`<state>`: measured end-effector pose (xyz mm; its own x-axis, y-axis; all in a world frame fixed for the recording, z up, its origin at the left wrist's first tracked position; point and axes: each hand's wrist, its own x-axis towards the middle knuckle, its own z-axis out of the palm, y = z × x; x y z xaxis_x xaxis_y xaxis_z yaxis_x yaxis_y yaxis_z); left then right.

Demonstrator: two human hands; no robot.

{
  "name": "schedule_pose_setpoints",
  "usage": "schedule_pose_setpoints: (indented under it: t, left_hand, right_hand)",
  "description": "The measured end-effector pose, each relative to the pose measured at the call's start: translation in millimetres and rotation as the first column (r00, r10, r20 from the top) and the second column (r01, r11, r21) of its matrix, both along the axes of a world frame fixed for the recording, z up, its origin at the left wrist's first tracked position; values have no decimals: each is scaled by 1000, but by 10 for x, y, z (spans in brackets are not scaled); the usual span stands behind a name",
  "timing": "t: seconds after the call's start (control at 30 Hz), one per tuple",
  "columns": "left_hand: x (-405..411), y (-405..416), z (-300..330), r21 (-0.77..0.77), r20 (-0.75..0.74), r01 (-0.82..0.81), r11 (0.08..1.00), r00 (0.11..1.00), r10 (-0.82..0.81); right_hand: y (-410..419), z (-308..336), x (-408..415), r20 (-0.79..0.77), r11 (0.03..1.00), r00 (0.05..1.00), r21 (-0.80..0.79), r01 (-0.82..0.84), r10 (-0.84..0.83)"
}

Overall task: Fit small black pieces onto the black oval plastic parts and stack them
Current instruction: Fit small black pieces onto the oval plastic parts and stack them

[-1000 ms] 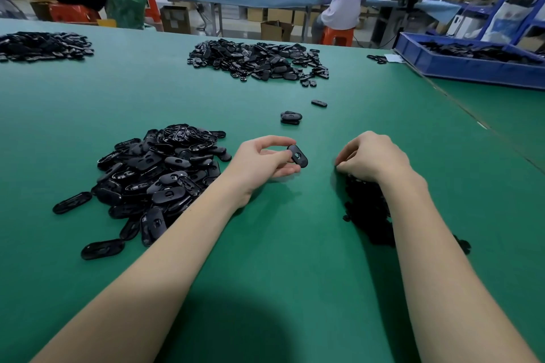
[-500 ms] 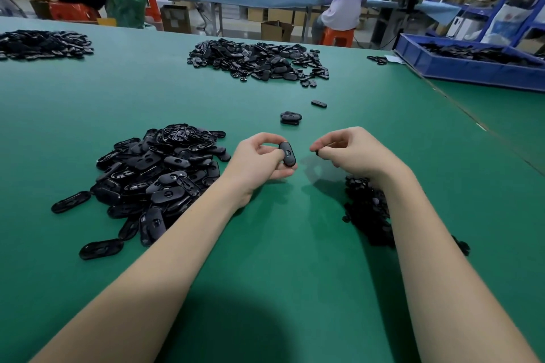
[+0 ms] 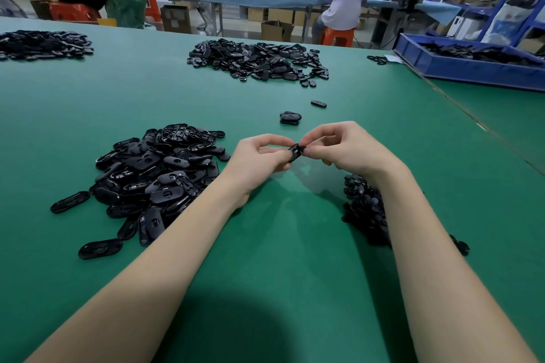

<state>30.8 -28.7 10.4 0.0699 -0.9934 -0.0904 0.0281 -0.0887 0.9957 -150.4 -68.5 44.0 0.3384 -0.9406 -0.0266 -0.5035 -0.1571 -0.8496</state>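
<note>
Above the green bench (image 3: 265, 259), the left hand (image 3: 256, 159) pinches an oval part (image 3: 295, 152) in its grip; the right hand (image 3: 351, 147) pinches a small piece against it. A pile of oval parts (image 3: 159, 177) lies left of the hands, a 2-part stack (image 3: 290, 118) just beyond them.

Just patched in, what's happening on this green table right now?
A person is assembling parts. The left hand holds a black oval part above the green table, while the right hand pinches at its end, apparently fitting a small piece, too hidden to confirm. Loose ovals lie in a pile to the left, small pieces under the right wrist, and a short stack just beyond.
</note>
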Motion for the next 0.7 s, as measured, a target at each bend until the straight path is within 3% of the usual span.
schedule_pose_setpoints:
  t: [0.4,0.7]
  left_hand:
    - [-25,-15,-17,22,-153,66,998,986,-62]
    - [-23,-15,-18,15,-154,73,997,986,-70]
  right_hand:
    - [-18,-5,-8,-74,997,995,-3,72,-72]
    - [-36,-24,-14,-61,996,994,23,90,-88]
